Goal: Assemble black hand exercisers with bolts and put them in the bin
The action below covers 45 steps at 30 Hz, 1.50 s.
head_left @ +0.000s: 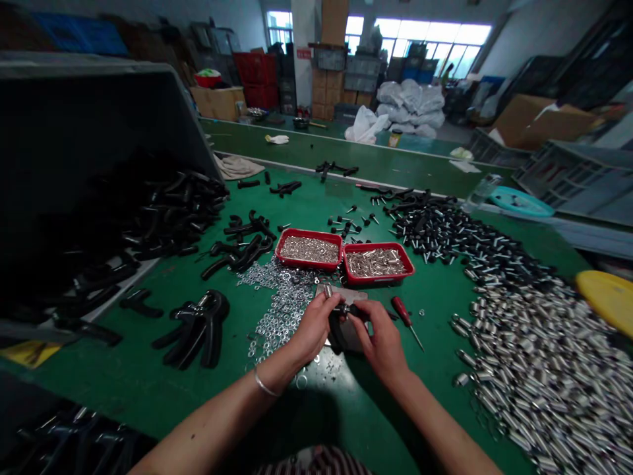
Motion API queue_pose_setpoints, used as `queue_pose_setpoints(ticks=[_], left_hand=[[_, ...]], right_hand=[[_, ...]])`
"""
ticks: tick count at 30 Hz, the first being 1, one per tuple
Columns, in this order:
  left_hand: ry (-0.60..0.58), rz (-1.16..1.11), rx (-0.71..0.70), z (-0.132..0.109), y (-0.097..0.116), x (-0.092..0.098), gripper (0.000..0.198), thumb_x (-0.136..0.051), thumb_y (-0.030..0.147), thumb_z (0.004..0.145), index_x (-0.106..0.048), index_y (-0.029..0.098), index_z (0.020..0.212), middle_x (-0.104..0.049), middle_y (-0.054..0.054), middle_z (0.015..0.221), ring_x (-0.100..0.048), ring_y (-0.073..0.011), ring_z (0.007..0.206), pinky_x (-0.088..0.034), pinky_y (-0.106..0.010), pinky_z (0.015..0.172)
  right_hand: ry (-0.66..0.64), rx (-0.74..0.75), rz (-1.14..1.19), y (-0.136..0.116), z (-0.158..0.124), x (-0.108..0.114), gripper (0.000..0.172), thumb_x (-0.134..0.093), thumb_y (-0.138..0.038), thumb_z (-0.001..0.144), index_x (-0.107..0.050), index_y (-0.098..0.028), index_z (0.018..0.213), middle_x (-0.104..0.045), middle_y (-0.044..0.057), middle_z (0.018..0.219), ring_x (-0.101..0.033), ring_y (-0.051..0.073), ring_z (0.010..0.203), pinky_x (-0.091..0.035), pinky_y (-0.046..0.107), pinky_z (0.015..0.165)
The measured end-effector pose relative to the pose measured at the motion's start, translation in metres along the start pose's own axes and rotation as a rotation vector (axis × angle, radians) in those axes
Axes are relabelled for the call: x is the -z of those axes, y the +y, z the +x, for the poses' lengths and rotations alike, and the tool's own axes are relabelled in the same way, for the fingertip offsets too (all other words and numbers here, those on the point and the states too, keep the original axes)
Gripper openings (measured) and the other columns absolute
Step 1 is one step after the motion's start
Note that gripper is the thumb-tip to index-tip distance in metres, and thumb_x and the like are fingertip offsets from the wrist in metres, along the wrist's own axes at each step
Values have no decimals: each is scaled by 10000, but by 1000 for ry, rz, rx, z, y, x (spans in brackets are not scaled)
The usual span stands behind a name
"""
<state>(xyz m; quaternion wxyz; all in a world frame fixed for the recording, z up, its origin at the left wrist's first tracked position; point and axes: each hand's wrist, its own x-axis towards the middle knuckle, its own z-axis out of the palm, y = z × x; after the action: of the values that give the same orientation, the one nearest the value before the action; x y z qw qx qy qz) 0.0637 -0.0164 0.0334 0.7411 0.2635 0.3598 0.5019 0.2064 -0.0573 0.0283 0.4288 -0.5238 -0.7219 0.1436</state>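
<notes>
My left hand (315,324) is closed around a black spring clamp (337,335), with a metal spring (328,291) showing above the thumb. Opposite it, the fingers of my right hand (382,335) pinch a small black piece (355,311) against the clamp; whether it is separate or part of the clamp I cannot tell. Beneath both hands lies a grey metal plate (353,340). Just right of my right hand is a red-handled screwdriver (406,319). Two red trays stand beyond the hands, one with tiny metal parts (310,250), the other with short metal pins (376,262).
Loose washers (281,316) spread left of the hands. Finished-looking black clamps (200,330) stand farther left, near a tipped bin (190,112) of black clamp parts (168,211). Black-headed bolts (445,227) and metal springs (534,369) are heaped at right, beside a yellow lid (608,300).
</notes>
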Motion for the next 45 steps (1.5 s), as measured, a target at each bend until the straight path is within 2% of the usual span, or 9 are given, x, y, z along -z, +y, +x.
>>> queue_pose_setpoints(ticks=[10, 15, 19, 24, 31, 36, 38, 42, 45], left_hand=[[-122, 269, 62, -5, 18, 9, 342, -675, 456, 817, -603, 154, 963, -625, -32, 882, -602, -161, 776, -479, -289, 730], [-86, 776, -244, 5, 18, 17, 261, -550, 432, 909, -590, 175, 933, -626, -28, 890, -582, -184, 855, -437, -306, 812], [-135, 958, -421, 10, 19, 29, 241, -503, 415, 938, -573, 187, 906, -615, -20, 850, -566, -177, 810, -425, -296, 784], [-282, 1071, -470, 11, 28, 39, 208, -531, 383, 926, -607, 195, 877, -620, -25, 834, -556, -179, 785, -402, -287, 769], [-104, 889, -383, 14, 29, 41, 251, -574, 436, 892, -600, 199, 812, -586, 6, 751, -515, -165, 728, -384, -262, 715], [-71, 749, -280, 10, 25, 30, 273, -558, 460, 898, -618, 196, 860, -622, -10, 792, -555, -175, 754, -408, -267, 722], [-73, 783, -320, 9, 26, 28, 258, -556, 446, 901, -614, 199, 853, -618, -11, 794, -551, -176, 756, -404, -268, 720], [-172, 1012, -477, 10, 28, 33, 189, -577, 375, 897, -603, 202, 824, -600, -8, 785, -520, -169, 743, -375, -275, 733], [-209, 1005, -435, 12, 27, 39, 199, -555, 382, 909, -608, 202, 842, -604, -9, 788, -525, -171, 743, -382, -274, 715]], right_hand=[[-147, 68, -20, 2, -2, 9, 162, -529, -307, 964, -565, -208, 1087, -666, 96, 1000, -626, 235, 957, -499, 380, 861], [-232, -374, 127, -10, 7, -3, 353, -354, -453, 1004, -540, -212, 824, -637, 35, 721, -598, 178, 654, -472, 297, 633], [-313, -500, 361, -24, 8, -6, 356, -515, -550, 906, -501, -216, 783, -601, -1, 676, -556, 139, 569, -423, 241, 524], [-735, -766, 995, -18, 2, -15, 589, -276, -720, 917, -486, -208, 713, -486, -61, 430, -311, 72, 267, -282, 199, 301], [-485, -579, 537, -6, 13, -13, 351, -448, -554, 946, -495, -221, 846, -632, -19, 693, -504, 97, 437, -376, 185, 360], [-271, -128, 53, -4, 18, -7, 266, -516, -463, 933, -593, -208, 913, -652, 97, 923, -611, 219, 852, -506, 338, 742], [-307, -189, 147, -3, 16, -10, 361, -441, -526, 955, -587, -207, 869, -637, 75, 812, -604, 199, 744, -503, 320, 686], [-646, -594, 725, -4, 10, -16, 655, -87, -656, 966, -533, -205, 802, -444, -46, 480, -385, 125, 357, -396, 260, 413], [-577, -582, 662, -7, 11, -13, 543, -362, -697, 914, -564, -193, 926, -587, -3, 630, -507, 136, 457, -407, 249, 452]])
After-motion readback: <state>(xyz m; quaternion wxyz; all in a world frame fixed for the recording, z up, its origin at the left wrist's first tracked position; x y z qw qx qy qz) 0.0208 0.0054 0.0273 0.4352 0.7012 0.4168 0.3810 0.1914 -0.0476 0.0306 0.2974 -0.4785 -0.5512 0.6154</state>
